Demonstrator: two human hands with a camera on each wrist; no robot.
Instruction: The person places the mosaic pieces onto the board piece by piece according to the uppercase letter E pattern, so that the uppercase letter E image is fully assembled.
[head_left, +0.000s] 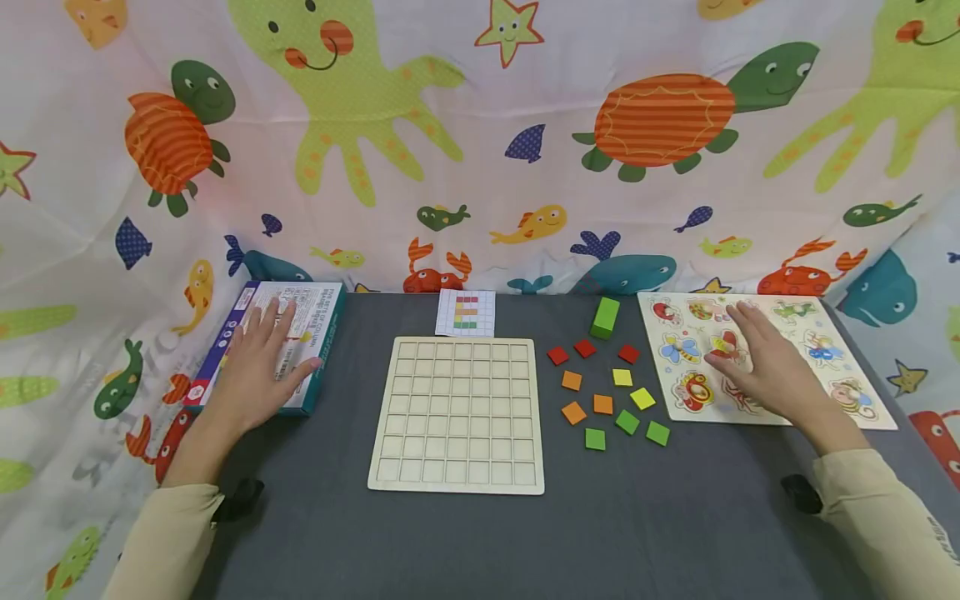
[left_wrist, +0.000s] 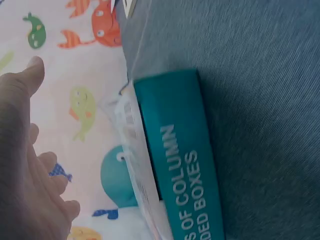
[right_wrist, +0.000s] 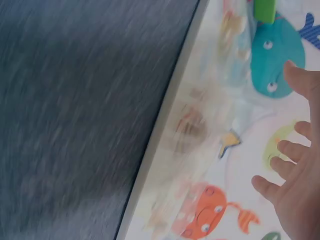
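Observation:
My left hand point(head_left: 258, 367) is over a teal and white box point(head_left: 330, 342) at the table's left, fingers extended and thumb spread. In the left wrist view the hand point(left_wrist: 37, 165) appears apart from the box's lettered teal side point(left_wrist: 172, 112). At the right, my right hand point(head_left: 772, 367) is over a pale board with insect pictures point(head_left: 795, 337), its fingers loosely extended and holding nothing. The right wrist view shows that hand point(right_wrist: 300, 170) beside the board's blurred surface point(right_wrist: 167, 145). Between the hands lies a wooden grid board point(head_left: 456, 425) with bare squares.
Behind the grid lies a card with a coloured square pattern point(head_left: 467, 315). Right of the grid are scattered red point(head_left: 585, 348), yellow point(head_left: 622, 377), orange point(head_left: 602, 404) and green tiles point(head_left: 595, 439), with a green block point(head_left: 604, 318) behind. A sea-animal curtain point(head_left: 480, 183) borders the table.

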